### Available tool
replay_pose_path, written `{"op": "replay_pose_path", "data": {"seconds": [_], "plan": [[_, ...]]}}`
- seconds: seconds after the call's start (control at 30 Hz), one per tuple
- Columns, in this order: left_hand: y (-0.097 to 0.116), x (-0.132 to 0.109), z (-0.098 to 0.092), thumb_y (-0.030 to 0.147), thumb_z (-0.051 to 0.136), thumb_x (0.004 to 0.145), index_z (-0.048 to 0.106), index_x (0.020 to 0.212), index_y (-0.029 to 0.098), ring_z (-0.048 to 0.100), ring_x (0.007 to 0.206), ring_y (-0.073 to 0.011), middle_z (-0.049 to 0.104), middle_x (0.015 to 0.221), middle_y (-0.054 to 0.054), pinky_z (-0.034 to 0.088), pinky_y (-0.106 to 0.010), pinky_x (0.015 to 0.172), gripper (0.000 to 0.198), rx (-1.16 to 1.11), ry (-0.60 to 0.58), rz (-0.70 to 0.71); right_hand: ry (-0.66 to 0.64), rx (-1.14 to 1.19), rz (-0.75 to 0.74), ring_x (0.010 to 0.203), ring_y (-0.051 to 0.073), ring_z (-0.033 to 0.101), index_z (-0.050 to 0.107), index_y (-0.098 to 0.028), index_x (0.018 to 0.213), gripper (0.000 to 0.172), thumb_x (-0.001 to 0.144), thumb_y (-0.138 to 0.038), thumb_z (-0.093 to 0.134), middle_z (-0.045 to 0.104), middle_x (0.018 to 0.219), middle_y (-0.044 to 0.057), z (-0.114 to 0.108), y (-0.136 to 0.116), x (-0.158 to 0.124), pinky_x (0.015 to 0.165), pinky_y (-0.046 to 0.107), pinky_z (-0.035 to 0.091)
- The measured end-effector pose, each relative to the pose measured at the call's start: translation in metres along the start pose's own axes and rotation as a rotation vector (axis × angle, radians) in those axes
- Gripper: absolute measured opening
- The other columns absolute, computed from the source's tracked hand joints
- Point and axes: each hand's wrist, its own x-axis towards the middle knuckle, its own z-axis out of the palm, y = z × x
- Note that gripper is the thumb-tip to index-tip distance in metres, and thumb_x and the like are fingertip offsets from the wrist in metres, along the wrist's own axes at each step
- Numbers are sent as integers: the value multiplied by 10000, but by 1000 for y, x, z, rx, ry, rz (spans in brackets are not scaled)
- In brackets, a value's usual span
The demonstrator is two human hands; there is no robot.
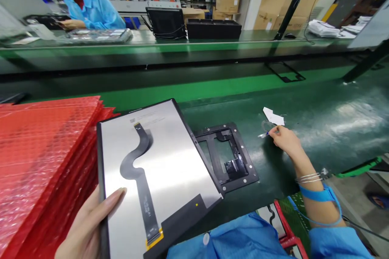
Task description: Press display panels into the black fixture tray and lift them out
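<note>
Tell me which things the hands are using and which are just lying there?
In use: display panel held by left hand; clear film strip pinched by right hand; black frame jig.
Lying about: red bubble-wrap stack, white paper scrap, black trays.

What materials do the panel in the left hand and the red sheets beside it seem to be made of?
Panel: probably brushed metal backing, given its matte silver sheen, with a dark flexible ribbon cable. Red sheets: plastic bubble wrap; small glossy bubbles show.

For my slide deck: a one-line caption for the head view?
Left hand holds display panel; right hand pinches clear film beside black fixture.
</note>
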Motion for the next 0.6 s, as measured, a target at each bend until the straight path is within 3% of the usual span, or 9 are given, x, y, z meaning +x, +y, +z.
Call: {"op": "replay_pose_path", "data": {"seconds": [0.1,0.2,0.23,0.3,0.33,0.43,0.5,0.6], "plan": [[18,-20,34,387,777,551,685,1243,454,637,1153,-451,752,1095,102,662,-456,661,701,-167,-8,-119,75,-92,-8,723,265,634,622,-208,769,89,818,-208,548,653,713,94,1,-6,-5,612,328,373],[23,-22,48,344,819,558,694,1253,362,724,987,-403,791,996,18,657,-419,665,706,-272,-8,-201,155,-115,-60,777,297,650,648,-184,988,197,872,-297,537,673,763,106,-4,-19,-26,667,368,430],[21,-20,49,329,835,544,715,1217,320,739,936,-382,795,970,-7,651,-397,661,684,-286,-16,-201,197,-75,-144,791,289,655,634,-184,1066,252,893,-334,529,688,810,102,-5,-26,-38,688,379,454],[16,-13,51,324,855,525,744,1125,237,749,867,-343,794,949,-52,632,-353,651,616,-293,-55,-175,255,82,-474,858,263,668,606,-205,1166,305,926,-375,527,714,958,96,-8,-45,-66,755,395,503],[13,-10,52,331,859,528,746,1090,208,748,857,-329,790,956,-69,623,-339,655,586,-297,-82,-159,242,178,-724,921,256,671,599,-216,1199,311,939,-377,536,715,1048,99,-7,-56,-82,800,404,522],[6,-8,59,342,851,582,728,1083,184,736,908,-306,774,1015,-88,610,-340,733,539,-335,-170,-130,39,230,-1343,1153,246,622,575,-203,1287,342,969,-328,554,679,1240,105,2,-88,-123,933,408,530],[5,-12,64,349,840,620,721,1083,188,724,952,-299,765,1048,-85,602,-345,780,505,-377,-209,-104,27,198,-1549,1210,232,598,583,-161,1280,312,981,-219,511,670,1269,111,13,-105,-139,946,385,537],[8,-22,66,367,815,688,719,1098,212,700,1040,-297,748,1122,-79,589,-337,825,448,-427,-285,-68,155,229,-1643,1227,226,596,597,-140,1292,357,972,-121,440,654,1290,119,23,-116,-142,906,360,571]]}}
